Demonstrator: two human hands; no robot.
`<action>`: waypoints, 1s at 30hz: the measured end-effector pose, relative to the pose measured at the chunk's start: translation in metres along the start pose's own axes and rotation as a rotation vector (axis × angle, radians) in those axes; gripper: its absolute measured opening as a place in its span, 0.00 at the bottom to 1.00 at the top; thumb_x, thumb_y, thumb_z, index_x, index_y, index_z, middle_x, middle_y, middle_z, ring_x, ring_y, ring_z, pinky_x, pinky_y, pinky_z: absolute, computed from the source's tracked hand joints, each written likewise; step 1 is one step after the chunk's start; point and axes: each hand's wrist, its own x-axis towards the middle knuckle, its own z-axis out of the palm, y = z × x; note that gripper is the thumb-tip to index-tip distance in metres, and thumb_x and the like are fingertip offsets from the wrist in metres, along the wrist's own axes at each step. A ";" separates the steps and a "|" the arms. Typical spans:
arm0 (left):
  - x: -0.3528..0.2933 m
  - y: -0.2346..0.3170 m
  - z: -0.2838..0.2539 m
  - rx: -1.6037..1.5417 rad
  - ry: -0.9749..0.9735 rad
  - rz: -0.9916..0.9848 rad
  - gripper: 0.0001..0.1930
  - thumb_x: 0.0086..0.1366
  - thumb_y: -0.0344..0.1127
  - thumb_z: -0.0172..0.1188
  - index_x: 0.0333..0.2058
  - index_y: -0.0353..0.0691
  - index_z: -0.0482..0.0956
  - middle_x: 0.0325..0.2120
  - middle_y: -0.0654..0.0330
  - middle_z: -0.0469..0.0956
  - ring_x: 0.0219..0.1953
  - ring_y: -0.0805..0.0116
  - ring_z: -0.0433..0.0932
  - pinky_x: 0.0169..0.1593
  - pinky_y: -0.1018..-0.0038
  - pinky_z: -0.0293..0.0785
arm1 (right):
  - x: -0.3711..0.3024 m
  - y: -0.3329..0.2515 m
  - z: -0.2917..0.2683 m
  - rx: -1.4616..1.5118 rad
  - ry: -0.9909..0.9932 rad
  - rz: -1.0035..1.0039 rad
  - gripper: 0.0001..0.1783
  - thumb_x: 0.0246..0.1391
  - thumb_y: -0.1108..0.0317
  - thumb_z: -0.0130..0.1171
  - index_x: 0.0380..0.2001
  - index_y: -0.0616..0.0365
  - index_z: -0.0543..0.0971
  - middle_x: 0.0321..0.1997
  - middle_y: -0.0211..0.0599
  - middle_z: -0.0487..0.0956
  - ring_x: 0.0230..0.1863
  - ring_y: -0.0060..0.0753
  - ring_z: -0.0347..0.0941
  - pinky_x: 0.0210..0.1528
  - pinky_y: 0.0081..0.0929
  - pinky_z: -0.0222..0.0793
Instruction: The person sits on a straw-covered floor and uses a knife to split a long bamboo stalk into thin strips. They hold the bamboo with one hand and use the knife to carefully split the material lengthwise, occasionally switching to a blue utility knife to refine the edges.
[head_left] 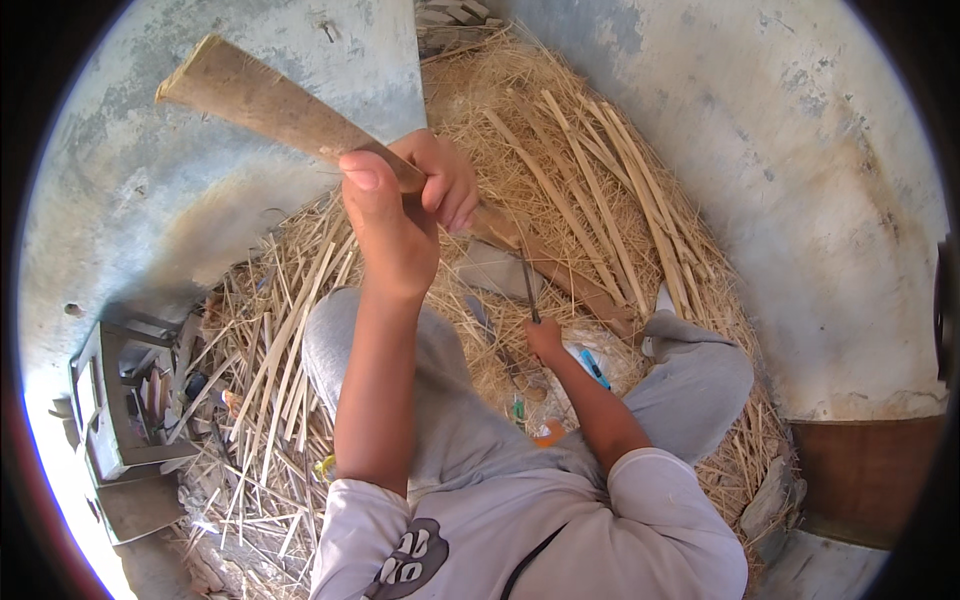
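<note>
My left hand is raised and wrapped round a split length of bamboo. Its wide end points up and to the left, while the narrower end slopes down toward my right hand. Low in front of me, my right hand is closed on the dark handle of a knife. The narrow blade stands up by the lower end of the bamboo; whether the two touch, I cannot tell. Under that end lie a brown wooden plank and a grey block.
Long bamboo strips lie on heaped shavings at the far right, with more strips at left. By my legs are a grey blade, a blue tool and an orange item. A metal-framed stand is at left. Walls enclose the spot.
</note>
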 end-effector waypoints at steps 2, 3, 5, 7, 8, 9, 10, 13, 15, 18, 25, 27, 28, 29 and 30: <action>0.002 -0.001 0.001 0.001 0.016 0.027 0.40 0.62 0.81 0.30 0.18 0.44 0.57 0.13 0.66 0.55 0.16 0.73 0.54 0.22 0.77 0.51 | -0.011 -0.026 0.000 0.074 -0.025 0.068 0.18 0.57 0.61 0.58 0.18 0.58 0.69 0.11 0.32 0.68 0.08 0.28 0.62 0.11 0.32 0.58; 0.002 -0.001 0.001 0.000 0.023 0.042 0.40 0.62 0.81 0.31 0.18 0.44 0.57 0.13 0.66 0.55 0.17 0.73 0.54 0.22 0.77 0.51 | -0.019 -0.038 0.000 0.129 -0.050 0.076 0.18 0.57 0.60 0.58 0.20 0.57 0.69 0.12 0.31 0.67 0.08 0.27 0.61 0.10 0.31 0.57; 0.003 -0.002 0.005 0.045 0.097 0.029 0.40 0.61 0.81 0.34 0.18 0.44 0.56 0.13 0.67 0.54 0.17 0.73 0.54 0.23 0.76 0.50 | -0.041 -0.069 -0.008 0.217 -0.077 0.036 0.17 0.59 0.57 0.58 0.23 0.56 0.68 0.12 0.29 0.65 0.08 0.25 0.59 0.10 0.29 0.56; 0.002 -0.004 0.004 0.024 0.141 0.039 0.39 0.63 0.78 0.38 0.18 0.43 0.57 0.14 0.66 0.55 0.18 0.73 0.56 0.22 0.76 0.51 | -0.071 -0.105 -0.017 0.283 -0.100 -0.059 0.18 0.61 0.54 0.57 0.27 0.54 0.67 0.14 0.27 0.64 0.09 0.22 0.58 0.10 0.27 0.55; 0.003 -0.008 -0.001 -0.018 0.148 0.059 0.38 0.65 0.76 0.40 0.18 0.43 0.57 0.15 0.66 0.56 0.17 0.73 0.57 0.22 0.76 0.51 | -0.086 -0.126 -0.026 0.369 -0.170 -0.056 0.18 0.62 0.52 0.56 0.28 0.54 0.67 0.14 0.26 0.63 0.09 0.21 0.57 0.11 0.26 0.55; 0.003 -0.009 -0.005 -0.056 0.155 0.078 0.37 0.67 0.73 0.42 0.17 0.42 0.57 0.16 0.65 0.58 0.17 0.74 0.59 0.21 0.75 0.52 | -0.102 -0.149 -0.037 0.456 -0.244 -0.054 0.19 0.64 0.50 0.54 0.29 0.53 0.66 0.14 0.25 0.63 0.10 0.20 0.57 0.11 0.25 0.54; 0.003 -0.008 -0.004 -0.049 0.194 0.071 0.38 0.64 0.76 0.43 0.18 0.43 0.56 0.15 0.67 0.56 0.17 0.74 0.56 0.22 0.76 0.51 | -0.122 -0.169 -0.048 0.544 -0.316 -0.051 0.20 0.65 0.49 0.53 0.30 0.52 0.66 0.15 0.25 0.62 0.10 0.19 0.56 0.11 0.24 0.54; 0.002 -0.002 0.000 -0.014 0.294 0.078 0.40 0.57 0.81 0.45 0.17 0.44 0.56 0.13 0.69 0.52 0.15 0.75 0.51 0.22 0.76 0.48 | -0.200 -0.231 -0.082 0.650 -0.250 -0.447 0.23 0.69 0.44 0.45 0.30 0.51 0.64 0.17 0.25 0.63 0.12 0.17 0.57 0.13 0.22 0.56; -0.003 0.000 0.004 0.001 0.339 0.110 0.40 0.57 0.81 0.46 0.17 0.44 0.56 0.13 0.69 0.52 0.15 0.76 0.50 0.21 0.76 0.48 | -0.234 -0.248 -0.100 0.681 -0.180 -0.771 0.26 0.69 0.41 0.41 0.31 0.52 0.64 0.19 0.26 0.64 0.14 0.17 0.58 0.15 0.21 0.57; -0.008 -0.002 0.014 0.024 0.316 0.110 0.40 0.58 0.80 0.47 0.16 0.44 0.56 0.13 0.70 0.52 0.14 0.76 0.51 0.20 0.76 0.48 | -0.242 -0.232 -0.081 0.902 -0.022 -1.104 0.25 0.70 0.41 0.39 0.33 0.53 0.62 0.21 0.29 0.65 0.16 0.18 0.60 0.17 0.20 0.59; -0.025 -0.025 0.019 0.173 0.182 0.179 0.37 0.69 0.68 0.44 0.18 0.37 0.64 0.13 0.67 0.57 0.16 0.76 0.55 0.20 0.76 0.50 | -0.200 -0.133 -0.018 0.389 -0.321 -0.116 0.24 0.69 0.44 0.45 0.33 0.55 0.69 0.17 0.26 0.67 0.18 0.21 0.65 0.22 0.25 0.62; -0.028 -0.029 0.020 0.193 0.108 0.204 0.36 0.71 0.65 0.43 0.19 0.35 0.65 0.13 0.66 0.59 0.16 0.76 0.57 0.20 0.76 0.50 | -0.201 -0.145 -0.022 0.285 -0.187 -0.318 0.24 0.70 0.46 0.45 0.32 0.57 0.70 0.18 0.29 0.68 0.19 0.21 0.65 0.23 0.26 0.61; -0.032 -0.030 0.021 0.192 0.092 0.224 0.35 0.72 0.64 0.43 0.21 0.34 0.66 0.14 0.65 0.60 0.16 0.76 0.57 0.20 0.76 0.50 | -0.205 -0.153 -0.024 0.233 -0.128 -0.410 0.24 0.70 0.47 0.46 0.32 0.58 0.71 0.18 0.30 0.68 0.19 0.21 0.64 0.24 0.27 0.61; -0.035 -0.030 0.021 0.221 0.095 0.237 0.35 0.72 0.65 0.43 0.20 0.35 0.65 0.14 0.65 0.59 0.15 0.76 0.57 0.20 0.76 0.51 | -0.206 -0.158 -0.028 0.242 -0.092 -0.507 0.24 0.70 0.47 0.46 0.32 0.58 0.71 0.18 0.30 0.68 0.19 0.21 0.63 0.24 0.27 0.61; -0.037 -0.030 0.020 0.251 0.097 0.250 0.35 0.71 0.66 0.42 0.20 0.37 0.65 0.13 0.66 0.59 0.15 0.76 0.56 0.20 0.76 0.51 | -0.207 -0.164 -0.035 0.251 -0.055 -0.604 0.24 0.70 0.47 0.46 0.33 0.58 0.71 0.18 0.31 0.67 0.19 0.20 0.63 0.24 0.28 0.60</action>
